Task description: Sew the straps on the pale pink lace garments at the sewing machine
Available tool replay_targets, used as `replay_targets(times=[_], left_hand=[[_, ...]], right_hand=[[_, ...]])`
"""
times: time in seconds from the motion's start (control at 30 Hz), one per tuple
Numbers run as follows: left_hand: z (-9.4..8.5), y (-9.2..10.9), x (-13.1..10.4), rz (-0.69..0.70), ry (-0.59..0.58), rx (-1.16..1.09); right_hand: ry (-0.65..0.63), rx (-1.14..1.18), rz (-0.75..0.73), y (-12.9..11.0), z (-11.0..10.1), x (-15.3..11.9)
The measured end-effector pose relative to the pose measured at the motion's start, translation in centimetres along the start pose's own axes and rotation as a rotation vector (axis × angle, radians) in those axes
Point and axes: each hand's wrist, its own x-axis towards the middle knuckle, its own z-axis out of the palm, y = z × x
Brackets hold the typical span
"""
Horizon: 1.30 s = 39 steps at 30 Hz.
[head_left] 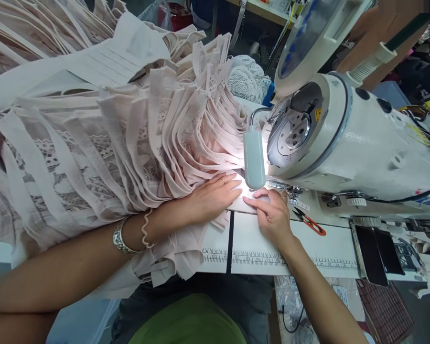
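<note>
My small lamp [254, 160] throws a harsh white glare beside my fingertips [237, 184]; the outer room looks dimmer, its edges stretched and soft.

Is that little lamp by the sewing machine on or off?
On: a bright white glow falls on the pale fabric just below the small lamp.

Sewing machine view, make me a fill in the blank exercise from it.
The snips beside the right hand have ____ handles. The bangle is on the ____ arm. The stripe crossing the white table is ____.
Missing words: orange; left; black.
</note>
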Motion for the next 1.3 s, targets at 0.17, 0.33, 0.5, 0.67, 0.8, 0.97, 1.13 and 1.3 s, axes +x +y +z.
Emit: replay_targets(times=[0.17,0.33,0.5,0.67,0.8,0.97,1.13,1.3], left_hand=[[0.5,-0.4,-0.1,-0.009,0.006,-0.066],[0.6,-0.6,0.0,0.002,-0.029,-0.058],[0.6,-0.9,0.2,0.020,0.027,-0.136],[0.7,-1.2,0.3,-0.015,0.040,-0.230],[0.7,-1.2,0.6,-0.046,0.042,-0.266],[0.8,-1.4,0.7,-0.101,0.045,-0.254],[0.8,-1.6,1.1,-0.161,0.055,-0.303],[0.7,-1.4,1.7,-0.252,0.049,-0.325]], right_hand=[[0.020,-0.014,-0.004,0.1,0.3,-0.1],[0.045,-0.021,-0.057,0.1,0.3,0.0],[0.034,-0.008,-0.067,0.2,0.2,0.0],[0.008,-0.008,-0.025,0.6,0.6,-0.2],[-0.020,-0.016,0.002,0.6,0.7,-0.1],[-0.083,-0.041,0.054,0.3,0.6,0.4],[-0.154,-0.024,0.081,0.5,0.4,1.0],[-0.160,-0.026,0.050,1.2,0.8,1.0]])
